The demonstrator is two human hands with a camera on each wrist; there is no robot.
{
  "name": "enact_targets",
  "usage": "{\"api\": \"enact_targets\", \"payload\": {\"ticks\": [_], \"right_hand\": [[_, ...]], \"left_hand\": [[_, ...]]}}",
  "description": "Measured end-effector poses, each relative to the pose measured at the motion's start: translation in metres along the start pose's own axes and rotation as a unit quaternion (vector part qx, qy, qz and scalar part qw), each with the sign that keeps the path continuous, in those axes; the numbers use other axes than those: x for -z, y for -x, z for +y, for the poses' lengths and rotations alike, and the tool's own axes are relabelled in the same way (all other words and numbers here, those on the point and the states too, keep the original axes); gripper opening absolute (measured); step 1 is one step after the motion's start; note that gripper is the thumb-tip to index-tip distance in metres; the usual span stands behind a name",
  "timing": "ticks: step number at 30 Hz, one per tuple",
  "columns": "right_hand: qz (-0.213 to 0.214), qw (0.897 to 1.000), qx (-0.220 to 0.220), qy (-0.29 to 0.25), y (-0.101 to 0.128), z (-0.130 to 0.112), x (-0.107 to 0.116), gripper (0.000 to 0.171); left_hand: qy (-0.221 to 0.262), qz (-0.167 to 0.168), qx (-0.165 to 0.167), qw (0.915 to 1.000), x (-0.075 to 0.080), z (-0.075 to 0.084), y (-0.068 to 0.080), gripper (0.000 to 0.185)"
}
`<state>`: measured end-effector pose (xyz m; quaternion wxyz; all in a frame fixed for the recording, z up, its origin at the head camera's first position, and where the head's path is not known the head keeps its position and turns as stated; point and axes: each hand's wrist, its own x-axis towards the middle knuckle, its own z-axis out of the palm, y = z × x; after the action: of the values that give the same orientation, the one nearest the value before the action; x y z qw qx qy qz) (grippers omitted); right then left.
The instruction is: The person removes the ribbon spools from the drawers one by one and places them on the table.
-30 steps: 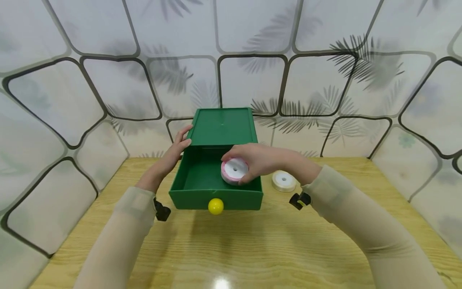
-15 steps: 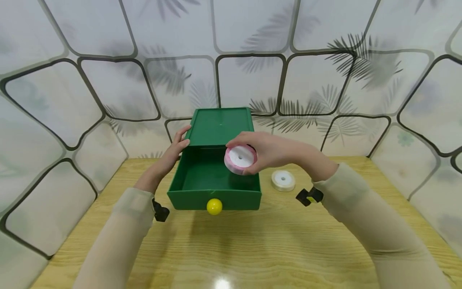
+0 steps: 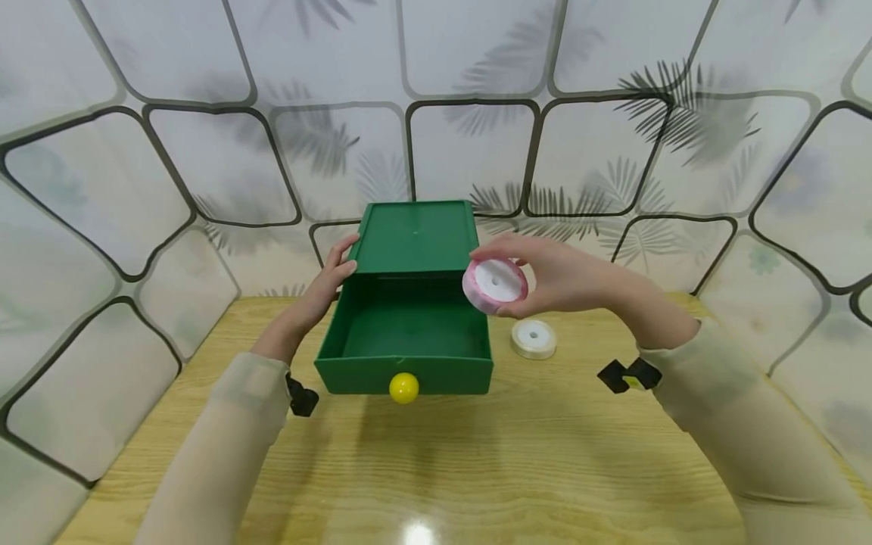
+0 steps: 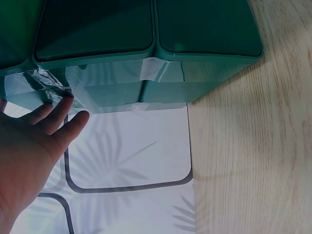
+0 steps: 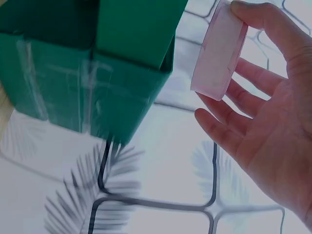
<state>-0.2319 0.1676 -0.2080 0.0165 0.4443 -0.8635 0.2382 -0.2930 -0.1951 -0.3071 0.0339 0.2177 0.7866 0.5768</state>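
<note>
A green box stands at the back of the wooden table with its drawer pulled out toward me; the drawer has a yellow knob and looks empty. My left hand rests with straight fingers against the box's left side. My right hand holds a pink ribbon spool in the air, just right of the drawer's back corner, pinched between thumb and fingers. A white ribbon spool lies on the table right of the drawer.
The wooden table is enclosed at the back and sides by a white wall patterned with dark outlines and leaf prints. Black wrist mounts sit on both sleeves.
My right hand has lifted the pink spool up out of the drawer and carried it to the right, past the drawer's right wall. The left hand has stayed on the box.
</note>
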Motion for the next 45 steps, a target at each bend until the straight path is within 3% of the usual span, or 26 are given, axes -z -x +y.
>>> {"api": "enact_targets", "payload": {"ticks": [6, 25, 31, 38, 45], "right_hand": [[0.024, 0.999, -0.036, 0.012, 0.019, 0.014, 0.006, 0.067], [0.029, 0.995, -0.095, 0.024, 0.068, 0.055, -0.002, 0.065], [0.033, 0.992, -0.116, 0.036, 0.082, 0.072, -0.008, 0.064], [0.029, 0.987, -0.159, 0.001, 0.096, 0.094, -0.021, 0.062], [0.018, 0.983, -0.179, 0.021, 0.104, 0.111, -0.034, 0.066]], "left_hand": [[-0.003, 0.0, 0.002, 1.0, 0.0, 0.0, 0.0, 0.068], [0.002, -0.003, 0.0, 1.0, 0.0, 0.001, 0.002, 0.068], [-0.001, -0.004, 0.004, 1.0, 0.0, 0.001, 0.001, 0.068], [-0.004, -0.004, 0.005, 1.0, 0.0, 0.0, 0.001, 0.067], [-0.005, -0.004, 0.002, 1.0, -0.001, -0.001, 0.0, 0.067]]}}
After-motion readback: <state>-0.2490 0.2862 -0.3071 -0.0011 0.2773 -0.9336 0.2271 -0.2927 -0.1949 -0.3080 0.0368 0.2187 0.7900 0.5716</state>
